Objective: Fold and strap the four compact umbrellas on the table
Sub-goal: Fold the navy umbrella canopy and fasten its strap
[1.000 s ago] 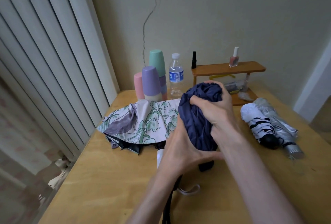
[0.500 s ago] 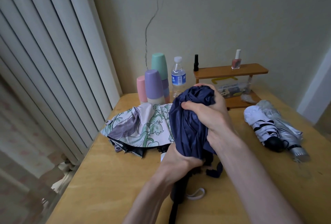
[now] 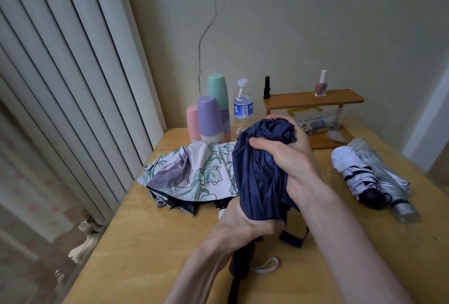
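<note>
Left grip point(image 3: 245, 226) has slid down to clench the navy umbrella point(image 3: 260, 182) at its base, frame centre; right grip point(image 3: 289, 155) squeezes the top. Strap point(image 3: 292, 239) now dangles free, ready for wrapping.

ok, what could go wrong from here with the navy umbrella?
1. The strap hangs loose under the navy umbrella, while the left hand and right hand both hold its bunched fabric; freeing one to reach it may let the folds spring open.
2. The floral umbrella lies open just behind; twisting could snag it and push it into the bottle and cups.
</note>
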Tool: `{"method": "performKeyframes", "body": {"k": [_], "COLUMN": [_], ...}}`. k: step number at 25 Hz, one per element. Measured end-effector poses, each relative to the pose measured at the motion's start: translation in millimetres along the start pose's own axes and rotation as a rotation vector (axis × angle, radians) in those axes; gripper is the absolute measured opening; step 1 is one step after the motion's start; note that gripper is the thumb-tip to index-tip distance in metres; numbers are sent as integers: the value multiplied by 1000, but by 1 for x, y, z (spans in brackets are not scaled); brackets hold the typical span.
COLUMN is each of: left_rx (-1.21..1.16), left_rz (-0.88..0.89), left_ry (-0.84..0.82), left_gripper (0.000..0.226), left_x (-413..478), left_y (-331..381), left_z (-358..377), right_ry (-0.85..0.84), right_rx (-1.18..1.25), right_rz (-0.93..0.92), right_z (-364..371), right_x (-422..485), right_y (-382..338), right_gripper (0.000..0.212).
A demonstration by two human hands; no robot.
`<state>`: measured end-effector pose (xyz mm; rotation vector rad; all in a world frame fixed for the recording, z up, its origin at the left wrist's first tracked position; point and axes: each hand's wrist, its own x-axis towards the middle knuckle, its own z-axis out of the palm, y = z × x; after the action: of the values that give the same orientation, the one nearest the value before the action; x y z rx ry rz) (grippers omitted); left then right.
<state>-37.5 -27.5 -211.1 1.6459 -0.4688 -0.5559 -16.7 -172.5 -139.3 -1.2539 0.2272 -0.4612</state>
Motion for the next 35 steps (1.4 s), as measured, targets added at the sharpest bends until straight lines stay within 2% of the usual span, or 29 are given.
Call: {"method": "performKeyframes", "body": {"k": [3,5,9,12,14,16,18,19,20,22,23,24,25,27,29,32,35], "left_rx": [21,56,-60,-205,-276,-291,-272,-269,-260,-282,-337,-402,-449,-429,-361,-319,-308], "left_rz": [53,47,8,63,84,108,152,178,204,214,197,179,165,141,133,112,136], "left_ry": [-30,35,122,44,27,71,128,140,139,153,170,187,205,260,327,401,467], "left_gripper": [31,30,29,15,17,19,21,27,40,81,95,99,96,75,49,36,34], "left_x": [0,3,11,11,9,12,13,14,15,16,16,17,18,19,19,16,14], "left_y": [1,-1,-8,-7,-5,-5,-5,-6,-8,-10,-12,-13,-13,-15,-14,-8,-5], "left_z": [-1,2,-4,-19,-27,-35,-44,-49,-54,-60,-62,-63,-63,-64,-64,-65,-70], "right_ry": [13,8,-165,-254,-262,-306,-383,-422,-437,-377,-348,-330,-323,-324,-350,-395,-311], "right_rx": [47,32,21,-192,-398,-538,-580,-586,-575,-507,-465,-427,-392,-388,-491,-693,-771], "right_rz": [7,-14,-95,-190,-233,-219,-148,-132,-137,-178,-193,-206,-219,-242,-260,-185,-222], "right_z": [-2,-1,-1,-8,-13,-16,-14,-12,-9,-4,-3,-4,-6,-12,-16,-24,-29], "right_x": [1,-1,-2,-1,1,2,2,2,2,5,6,8,10,12,14,17,20], "right_y": [-4,-5,-8,-15,-17,-17,-14,-11,-5,3,5,7,8,7,7,6,7], "right_gripper": [54,55,68,73,76,86,94,91,80,49,41,37,34,34,35,43,17]}}
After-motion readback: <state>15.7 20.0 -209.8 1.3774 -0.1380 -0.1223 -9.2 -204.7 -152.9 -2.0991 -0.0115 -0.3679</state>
